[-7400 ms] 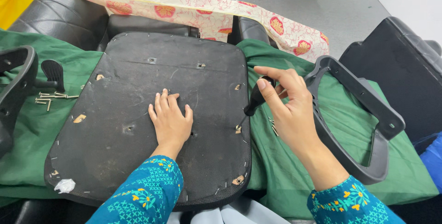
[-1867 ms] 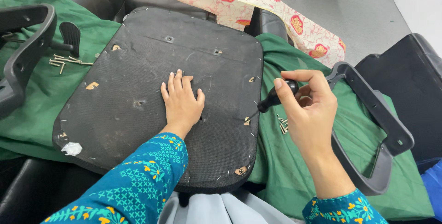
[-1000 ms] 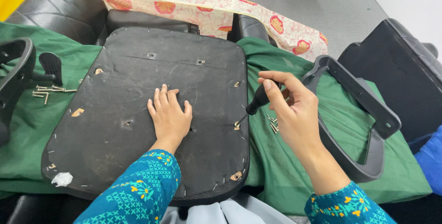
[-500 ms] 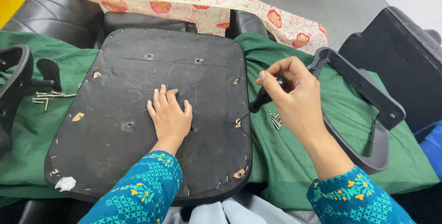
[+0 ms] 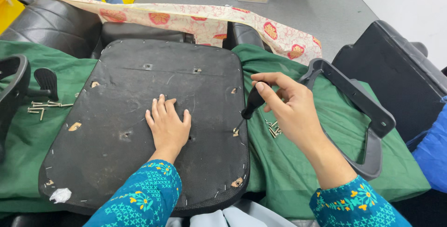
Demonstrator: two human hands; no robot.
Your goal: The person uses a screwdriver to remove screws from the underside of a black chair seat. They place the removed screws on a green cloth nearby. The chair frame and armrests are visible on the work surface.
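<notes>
Right hand (image 5: 291, 110) grip closed round screwdriver (image 5: 250, 106); left hand (image 5: 168, 125) flat, fingers spread, on seat base (image 5: 116, 115).

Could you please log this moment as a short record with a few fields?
left hand: flat on the black seat base
right hand: grips a black-handled screwdriver, tip at the base's right edge
surface: green cloth
loose parts: screws beside the right hand; more screws at left
nearby: black armrest on the cloth

No packages, labels, signs, screens.
</notes>
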